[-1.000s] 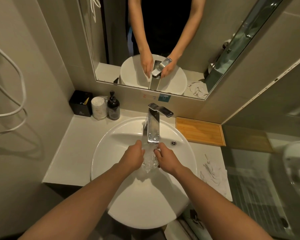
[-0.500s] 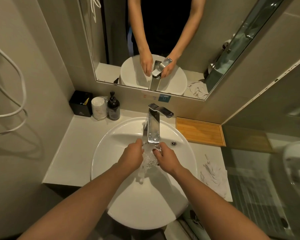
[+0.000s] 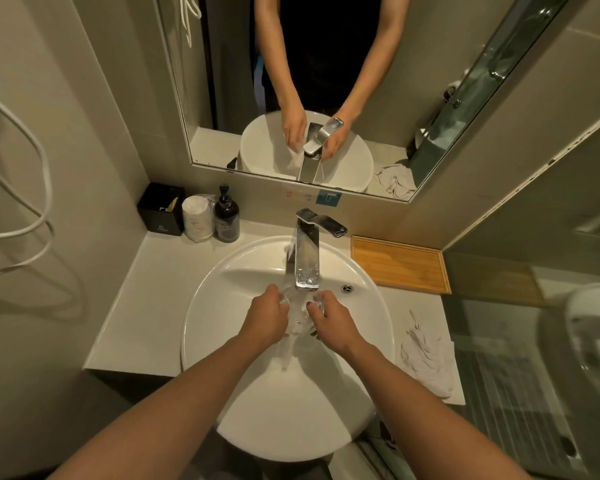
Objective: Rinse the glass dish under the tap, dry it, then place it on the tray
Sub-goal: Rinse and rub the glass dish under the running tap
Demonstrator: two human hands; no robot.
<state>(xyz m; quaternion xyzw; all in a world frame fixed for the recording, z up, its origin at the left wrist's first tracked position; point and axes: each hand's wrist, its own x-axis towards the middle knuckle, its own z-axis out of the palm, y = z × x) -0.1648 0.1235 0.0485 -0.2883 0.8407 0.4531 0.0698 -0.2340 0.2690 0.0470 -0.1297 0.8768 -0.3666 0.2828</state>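
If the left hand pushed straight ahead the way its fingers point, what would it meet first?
Probably the tap: the left hand, gripping the glass dish, points up and slightly right toward the spout. Depth is unclear; it might pass beneath and reach the basin wall.

beige tiled walls (image 3: 94, 109), wide mirror (image 3: 326, 81).

In front of you, the white worktop (image 3: 153, 306) carries a round white basin (image 3: 222, 306) at its middle. Along the back left stand a black box (image 3: 160, 211), a wrapped stack of cups (image 3: 196, 220) and a dark pump bottle (image 3: 226, 218). At back right lies the wooden tray (image 3: 400, 263); nearer you, a crumpled white cloth (image 3: 428, 362).
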